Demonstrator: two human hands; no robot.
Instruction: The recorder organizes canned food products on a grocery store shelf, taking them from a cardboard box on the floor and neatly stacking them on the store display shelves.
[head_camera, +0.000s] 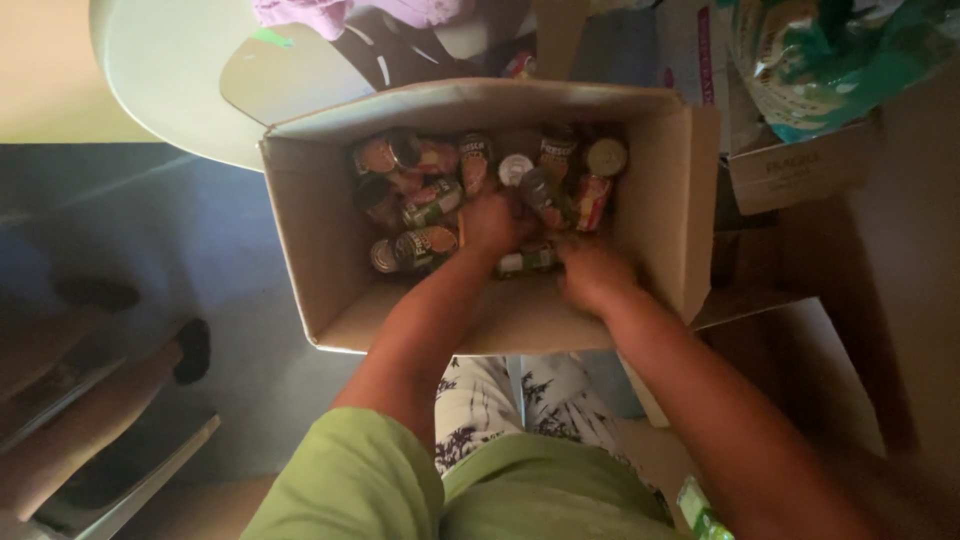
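An open cardboard box (320, 260) sits in front of me with several cans (420, 205) lying jumbled inside, most of them on their sides. My left hand (492, 222) reaches into the middle of the box, its fingers curled down among the cans. My right hand (592, 272) is lower in the box toward its right wall, blurred, close to a small can (528, 262). Whether either hand grips a can is hidden by the hands themselves.
A round pale table (170, 70) stands behind the box at the upper left. A second cardboard box (800, 170) with a green-patterned bag (840, 60) is at the upper right. Another person's legs and dark shoes (190, 350) are at the left.
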